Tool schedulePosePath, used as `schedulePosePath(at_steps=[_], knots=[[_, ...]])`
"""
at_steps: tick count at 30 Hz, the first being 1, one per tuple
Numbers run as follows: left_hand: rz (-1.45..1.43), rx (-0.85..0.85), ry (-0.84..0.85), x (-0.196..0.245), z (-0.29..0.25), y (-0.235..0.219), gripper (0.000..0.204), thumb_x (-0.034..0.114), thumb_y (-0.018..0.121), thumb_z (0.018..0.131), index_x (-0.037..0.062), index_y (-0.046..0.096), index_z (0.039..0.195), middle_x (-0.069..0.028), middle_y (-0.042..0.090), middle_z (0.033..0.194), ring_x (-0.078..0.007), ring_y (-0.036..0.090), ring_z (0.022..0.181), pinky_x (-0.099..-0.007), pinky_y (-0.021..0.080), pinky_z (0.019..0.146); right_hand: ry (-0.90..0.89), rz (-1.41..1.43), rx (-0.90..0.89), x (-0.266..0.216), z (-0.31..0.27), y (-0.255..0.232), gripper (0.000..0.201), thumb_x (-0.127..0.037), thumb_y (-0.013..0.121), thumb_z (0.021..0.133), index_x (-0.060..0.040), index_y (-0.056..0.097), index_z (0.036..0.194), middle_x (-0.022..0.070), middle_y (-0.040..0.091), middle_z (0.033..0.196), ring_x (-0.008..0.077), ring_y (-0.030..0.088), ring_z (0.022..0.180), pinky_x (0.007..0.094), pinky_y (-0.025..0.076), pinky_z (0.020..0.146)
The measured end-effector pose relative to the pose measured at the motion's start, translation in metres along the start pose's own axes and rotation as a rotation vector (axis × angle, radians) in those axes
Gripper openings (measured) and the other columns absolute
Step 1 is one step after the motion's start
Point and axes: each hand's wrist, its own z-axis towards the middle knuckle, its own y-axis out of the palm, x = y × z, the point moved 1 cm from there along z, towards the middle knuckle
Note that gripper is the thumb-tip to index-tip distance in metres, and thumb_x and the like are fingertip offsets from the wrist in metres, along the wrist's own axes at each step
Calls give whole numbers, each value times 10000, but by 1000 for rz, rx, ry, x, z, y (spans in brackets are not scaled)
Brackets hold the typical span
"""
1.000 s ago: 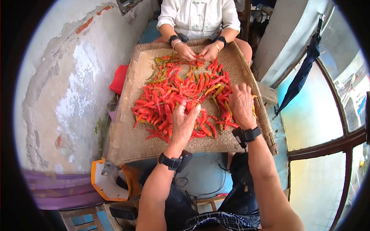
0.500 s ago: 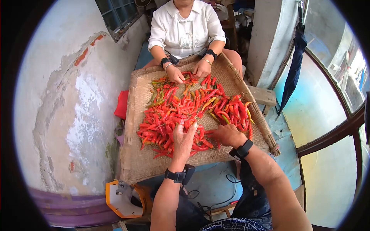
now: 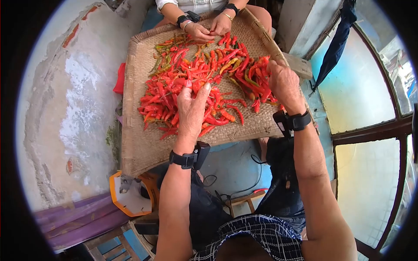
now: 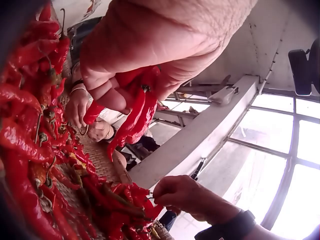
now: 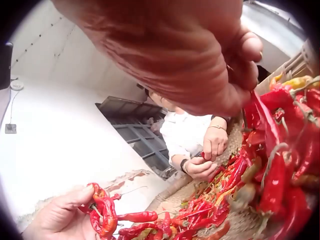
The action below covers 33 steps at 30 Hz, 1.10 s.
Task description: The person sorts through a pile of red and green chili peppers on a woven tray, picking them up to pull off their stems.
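Note:
Red peppers lie heaped on a woven tray, with a second pile of peppers at its right side. My left hand grips several red peppers between curled fingers and thumb, over the larger heap. At the right pile, my right hand has its fingertips bent together; in the right wrist view the hand pinches the end of a red pepper.
Across the tray, a person in a white top holds a small red piece in both hands. A rough wall stands left; a wooden block, an umbrella and windows are at right. An orange-edged container sits below left.
My right hand has moved from the near edge of the right pile up and right onto it. My left hand still holds peppers over the heap. The head view has tilted downward.

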Motion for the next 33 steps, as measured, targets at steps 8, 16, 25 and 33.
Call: schedulePosePath(at_steps=[8,16,25,33], knots=[[-66,22,17,-6,6,1,214,204,636,882,9,590,955,17,582,818,-44,471,713,-243,416,636,-241,213,-388,-62,-11,28,372,-104,658,747,-92,567,1107,127,558,1034,311,600,911,398,519,772],[-100,42,-28,-5,7,-3,238,221,652,875,3,593,952,15,584,812,-40,475,720,-239,421,643,-318,126,-496,-82,-13,88,464,-132,615,778,-83,481,1220,141,538,1116,316,560,1025,421,502,821],[-108,67,12,0,5,-4,256,243,657,869,-1,590,909,22,567,770,-40,451,660,-241,404,592,-254,239,-287,-77,2,75,163,-60,549,729,-77,616,877,163,646,746,330,643,730,429,519,647],[-84,45,8,1,3,-2,233,244,666,862,29,587,908,26,571,770,-35,457,628,-215,398,560,112,557,-55,-23,13,15,218,-185,650,780,-74,628,967,194,652,811,364,634,785,442,497,705]])
